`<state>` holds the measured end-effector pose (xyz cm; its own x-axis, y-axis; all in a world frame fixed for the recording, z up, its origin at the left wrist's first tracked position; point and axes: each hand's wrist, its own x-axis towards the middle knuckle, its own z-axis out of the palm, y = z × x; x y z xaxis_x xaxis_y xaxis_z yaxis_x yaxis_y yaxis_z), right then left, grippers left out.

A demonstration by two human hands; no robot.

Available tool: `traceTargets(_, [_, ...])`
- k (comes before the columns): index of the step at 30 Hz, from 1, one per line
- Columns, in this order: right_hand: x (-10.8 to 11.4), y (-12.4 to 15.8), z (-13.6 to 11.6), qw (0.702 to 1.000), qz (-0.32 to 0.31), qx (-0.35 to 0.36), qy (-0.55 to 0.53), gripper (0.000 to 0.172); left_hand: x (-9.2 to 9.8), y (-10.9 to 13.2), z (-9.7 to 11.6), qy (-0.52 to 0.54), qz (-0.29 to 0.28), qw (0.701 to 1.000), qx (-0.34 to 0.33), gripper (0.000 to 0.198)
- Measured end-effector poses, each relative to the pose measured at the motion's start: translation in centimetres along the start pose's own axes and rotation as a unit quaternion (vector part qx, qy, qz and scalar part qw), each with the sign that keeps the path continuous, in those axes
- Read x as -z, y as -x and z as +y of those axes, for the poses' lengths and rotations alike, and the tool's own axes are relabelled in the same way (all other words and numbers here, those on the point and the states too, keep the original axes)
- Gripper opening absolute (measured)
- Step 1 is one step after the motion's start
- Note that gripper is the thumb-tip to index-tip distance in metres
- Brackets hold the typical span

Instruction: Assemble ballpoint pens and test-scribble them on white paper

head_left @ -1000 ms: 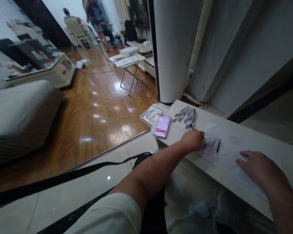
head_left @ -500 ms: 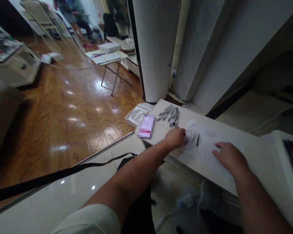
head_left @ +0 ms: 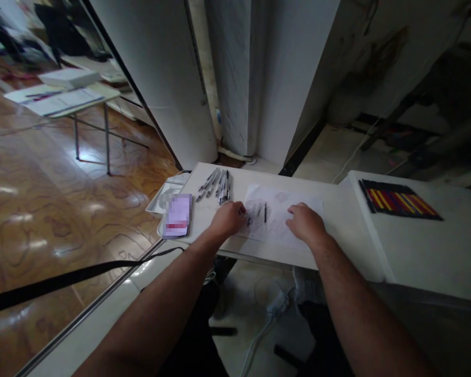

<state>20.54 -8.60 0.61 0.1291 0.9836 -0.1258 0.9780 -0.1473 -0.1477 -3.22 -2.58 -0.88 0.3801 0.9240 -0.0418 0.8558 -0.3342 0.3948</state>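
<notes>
A white sheet of paper [head_left: 280,233] covered in pencil-like scribbles lies on the narrow white table. My left hand [head_left: 228,220] rests at its left edge with the fingers curled in; whatever they may hold is hidden. On the paper's right side lies my right hand [head_left: 306,225], thumb and forefinger apart, with nothing visible between them. A short, thin black stick [head_left: 265,213] sits upright in view on the scribbles between both hands. Several clear pens with dark tips [head_left: 220,184] are fanned out just beyond my left hand.
A phone [head_left: 178,215], its screen blurred out, lies at the table's left end by an open white box [head_left: 157,201]. To the right, a higher white surface [head_left: 408,246] bears a case of coloured pens [head_left: 400,199]. A folding table [head_left: 66,102] stands far left.
The view has swung to the right, bringing the whole case of coloured pens into sight. Both hands stay at the paper with little visible movement relative to it.
</notes>
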Motion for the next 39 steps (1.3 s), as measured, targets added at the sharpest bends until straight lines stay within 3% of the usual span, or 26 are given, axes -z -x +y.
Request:
traceTargets(14, [-0.2,-0.1,0.1,1.0,0.003,-0.007,-0.008,0.032,-0.2,-0.4,-0.1,0.025,-0.012,0.999,0.028,0.022])
traceTargets(20, [-0.1,-0.2,0.1,1.0,-0.004,-0.007,-0.009,0.033,0.1,-0.4,0.9,0.079,0.026,0.993,0.081,0.021])
traceTargets(35, [-0.2,-0.2,0.1,1.0,0.009,-0.002,-0.005,0.031,0.1,-0.4,1.3,0.108,0.033,0.99,0.087,0.022])
traceTargets(39, [-0.2,-0.2,0.1,1.0,0.002,-0.005,0.0,0.031,0.2,-0.3,1.5,0.113,0.008,0.99,0.087,0.026])
